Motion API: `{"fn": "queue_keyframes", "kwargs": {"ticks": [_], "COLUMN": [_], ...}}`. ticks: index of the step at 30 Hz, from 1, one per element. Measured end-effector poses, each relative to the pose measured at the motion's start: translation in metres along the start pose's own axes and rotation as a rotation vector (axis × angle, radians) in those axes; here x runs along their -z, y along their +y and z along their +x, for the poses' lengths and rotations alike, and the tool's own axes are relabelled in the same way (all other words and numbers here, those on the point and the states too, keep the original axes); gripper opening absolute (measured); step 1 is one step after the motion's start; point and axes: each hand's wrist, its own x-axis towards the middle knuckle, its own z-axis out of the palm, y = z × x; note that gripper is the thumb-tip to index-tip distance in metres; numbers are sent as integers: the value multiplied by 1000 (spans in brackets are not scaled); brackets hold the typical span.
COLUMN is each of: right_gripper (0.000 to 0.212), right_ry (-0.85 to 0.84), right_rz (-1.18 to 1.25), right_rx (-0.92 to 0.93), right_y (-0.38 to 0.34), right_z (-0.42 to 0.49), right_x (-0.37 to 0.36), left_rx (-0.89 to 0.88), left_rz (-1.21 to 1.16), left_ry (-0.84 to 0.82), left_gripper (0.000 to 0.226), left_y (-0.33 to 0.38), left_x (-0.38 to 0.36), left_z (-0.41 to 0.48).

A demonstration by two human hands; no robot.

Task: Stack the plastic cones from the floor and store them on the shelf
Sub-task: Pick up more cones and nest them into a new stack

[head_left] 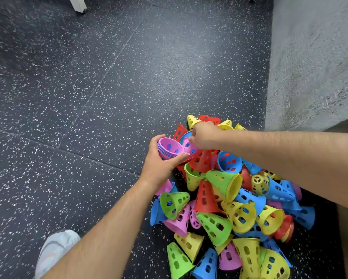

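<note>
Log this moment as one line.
left hand: holds pink stack | right hand: pinches pink cone | pile: on floor

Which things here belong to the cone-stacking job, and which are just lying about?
Job: pink stack gripped by the left hand; pink cone pinched by the right hand; pile of loose cones on the floor.
Lying about: white post, grey wall, shoe.

Left hand (159,165) grips a pink cone stack (170,148); right hand (205,135) pinches a pink cone (189,148) beside it.
</note>
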Motion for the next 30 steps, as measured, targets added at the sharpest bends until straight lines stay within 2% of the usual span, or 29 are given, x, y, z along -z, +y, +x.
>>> {"fn": "queue_keyframes", "kwargs": {"ticks": [2,5,8,12,15,18,21,24,26,30], "right_gripper": [31,21,22,21,19,16,16,18,19,30], "right_ry": [22,182,329,472,545,496,348,186,198,159], "right_rz": [45,234,290,448,568,540,456,493,485,70], "right_rx": [37,112,183,257,333,446,523,433,367,372], "right_y": [0,5,11,16,18,18,20,23,27,36], "right_z": [-3,-13,-22,-32,-40,-49,-61,-69,-65,-50], "right_x": [-4,-3,2,5,5,5,3,-3,-7,-8], "left_rx": [-2,-2,11,19,15,9,1,3,-1,9], "left_rz": [6,10,18,25,29,13,-1,21,44,66], "left_ry": [7,4,4,16,9,1,-15,-33,-32,-32], "left_gripper": [79,82,80,70,71,74,72,72,72,72], "left_y": [-1,-2,-3,0,2,4,5,6,4,-1], "left_x": [0,1,1,-2,-4,-7,-11,-14,-16,-18], "left_z": [1,1,0,-3,-6,-6,-6,-7,-9,-11]}}
